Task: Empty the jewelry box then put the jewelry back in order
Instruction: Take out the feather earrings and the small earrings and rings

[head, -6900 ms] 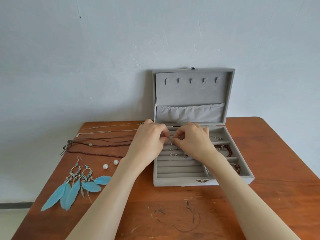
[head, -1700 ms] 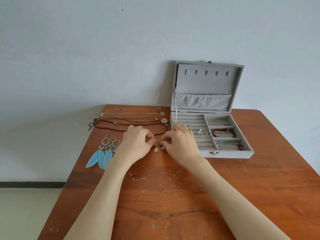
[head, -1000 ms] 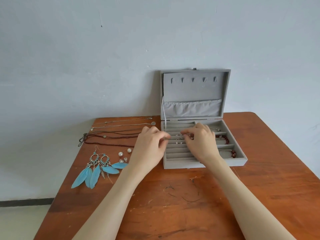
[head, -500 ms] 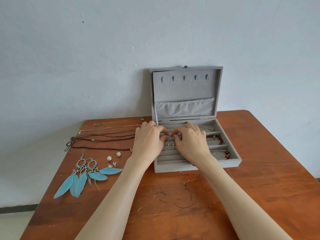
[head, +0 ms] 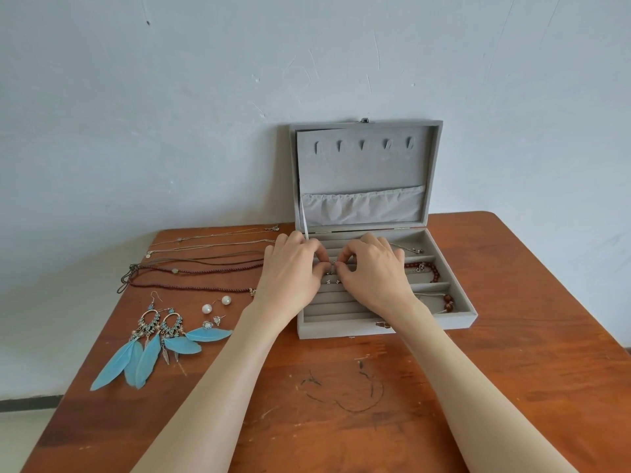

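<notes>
Head view: no writing on jewelry box [head: 341, 331].

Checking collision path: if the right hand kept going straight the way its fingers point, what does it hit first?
Probably the left hand: the right hand points leftward over the jewelry box, fingertips nearly meeting around a small earring.

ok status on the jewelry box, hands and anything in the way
Left hand and right hand pinching a small earring over the ring rolls. Jewelry box open, bead bracelets inside. Nothing blocking.
</notes>
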